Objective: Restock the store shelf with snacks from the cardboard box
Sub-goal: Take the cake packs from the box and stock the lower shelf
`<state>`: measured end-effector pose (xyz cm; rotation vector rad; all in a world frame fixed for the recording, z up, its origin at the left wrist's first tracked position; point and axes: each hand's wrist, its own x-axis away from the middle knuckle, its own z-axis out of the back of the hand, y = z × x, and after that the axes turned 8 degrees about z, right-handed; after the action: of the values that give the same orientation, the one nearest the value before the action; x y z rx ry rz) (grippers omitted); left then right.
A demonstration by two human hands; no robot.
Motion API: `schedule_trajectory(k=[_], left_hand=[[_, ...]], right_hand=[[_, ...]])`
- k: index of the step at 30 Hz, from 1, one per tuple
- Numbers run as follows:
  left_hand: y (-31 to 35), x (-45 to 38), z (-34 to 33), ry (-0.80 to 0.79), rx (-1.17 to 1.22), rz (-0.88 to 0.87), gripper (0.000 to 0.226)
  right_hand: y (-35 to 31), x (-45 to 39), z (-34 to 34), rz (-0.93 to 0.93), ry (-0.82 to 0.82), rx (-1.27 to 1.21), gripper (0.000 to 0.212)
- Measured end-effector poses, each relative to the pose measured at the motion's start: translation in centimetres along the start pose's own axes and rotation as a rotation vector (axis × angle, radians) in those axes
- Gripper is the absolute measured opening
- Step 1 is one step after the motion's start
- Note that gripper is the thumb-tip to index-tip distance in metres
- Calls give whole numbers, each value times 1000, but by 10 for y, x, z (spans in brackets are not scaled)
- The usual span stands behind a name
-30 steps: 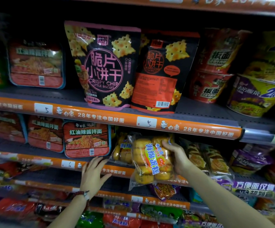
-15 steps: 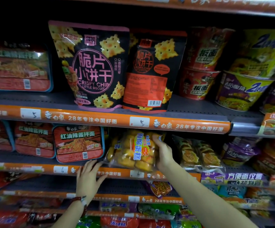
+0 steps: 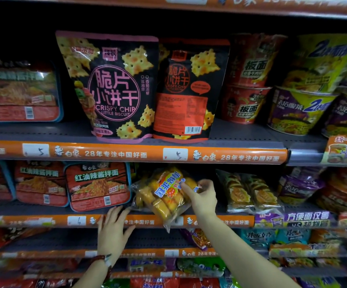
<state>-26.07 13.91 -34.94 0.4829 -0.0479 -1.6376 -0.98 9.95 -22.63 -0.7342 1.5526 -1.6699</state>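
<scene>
The cake bag (image 3: pixel 164 196) is clear, crinkled plastic film that catches glints of light, with a glossy printed label across it. The two biscuit pouches (image 3: pixel 110 86) above are smooth plastic with a duller, nearly matt black face. The noodle trays (image 3: pixel 98 186) have shiny film lids over blue plastic rims. The noodle cups (image 3: pixel 245 102) and bowls (image 3: pixel 299 111) look like coated paper or plastic, mildly glossy. The shelf (image 3: pixel 241 132) is grey painted metal, matt and dotted with small perforations, edged by a glossy orange plastic strip (image 3: pixel 127 153) holding white paper price tags (image 3: pixel 36 150). The bracelet (image 3: pixel 98 259) on the left wrist is of dark, polished beads.
</scene>
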Motion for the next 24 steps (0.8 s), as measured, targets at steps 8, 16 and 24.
schedule_trajectory(k=[8, 16, 24], left_hand=[[1, 0, 4, -11, 0, 3, 48], [-2, 3, 3, 4, -19, 0, 84], [-1, 3, 5, -70, -22, 8, 68]], right_hand=[[-6, -8, -18, -108, 155, 33, 54], [-14, -27, 19, 136, -345, 363, 82], [-19, -17, -8, 178, -208, 414, 71]])
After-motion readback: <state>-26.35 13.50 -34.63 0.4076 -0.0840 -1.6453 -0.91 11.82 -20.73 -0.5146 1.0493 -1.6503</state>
